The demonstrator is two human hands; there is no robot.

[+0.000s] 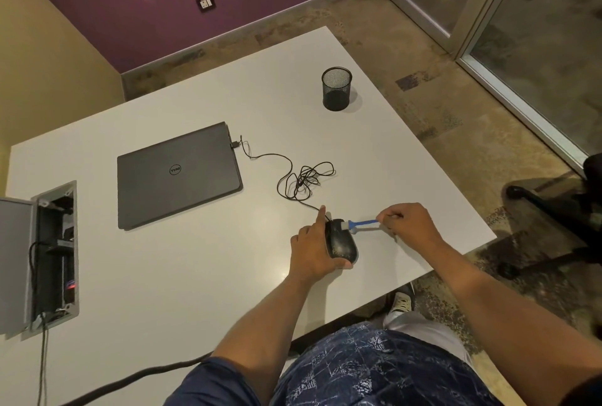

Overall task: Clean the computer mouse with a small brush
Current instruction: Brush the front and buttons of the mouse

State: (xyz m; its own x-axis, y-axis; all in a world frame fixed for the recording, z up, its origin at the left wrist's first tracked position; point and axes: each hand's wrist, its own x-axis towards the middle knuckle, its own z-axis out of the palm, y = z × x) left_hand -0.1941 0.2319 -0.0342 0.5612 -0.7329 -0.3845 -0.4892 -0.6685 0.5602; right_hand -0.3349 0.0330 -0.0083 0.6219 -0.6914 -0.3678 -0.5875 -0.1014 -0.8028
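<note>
The left hand [311, 249] clamps the black mouse [341, 240] on the white table [195, 259], index finger stretched forward, thumb under its rear. The right hand [408, 223] pinches the blue brush [361, 225], whose handle end is hidden in the fist; its white bristles meet the mouse's front.

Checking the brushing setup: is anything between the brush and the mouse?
Nothing visible. The right hand holds the brush with its head already on the front of the mouse, which the left hand steadies; the cable trails off behind.
</note>
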